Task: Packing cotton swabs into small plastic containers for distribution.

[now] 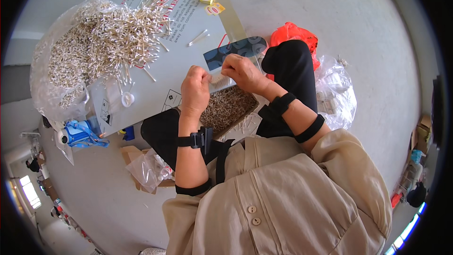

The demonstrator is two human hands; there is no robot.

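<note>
Packet: a small clear plastic packet (219, 81) of cotton swabs sits between both hands, above the person's lap and over a brown tray.
Left hand: the left hand (195, 90) is curled tight on the packet's left end, fingers folded in.
Right hand: the right hand (241, 72) pinches the packet's upper right edge, fingertips close together.
Tray below: a shallow cardboard tray (230, 108) full of loose swabs rests on the knees, right under the hands.
Risk: the film looks thin and slippery; I judge that an uneven pinch could let the packet tilt and spill sticks into the tray or onto the floor.
Second risk: the tray is balanced on the legs, so a shifted knee could tip it.
Swab heap: a large pile of cotton swabs (106, 35), thin pale sticks with white tips, spreads across a grey cardboard sheet (188, 61) and out of a crinkled clear bag (42, 80).
Further out: an orange plastic bag (295, 33) and a clear bag of packets (337, 94) lie on the smooth grey floor (368, 28).
</note>
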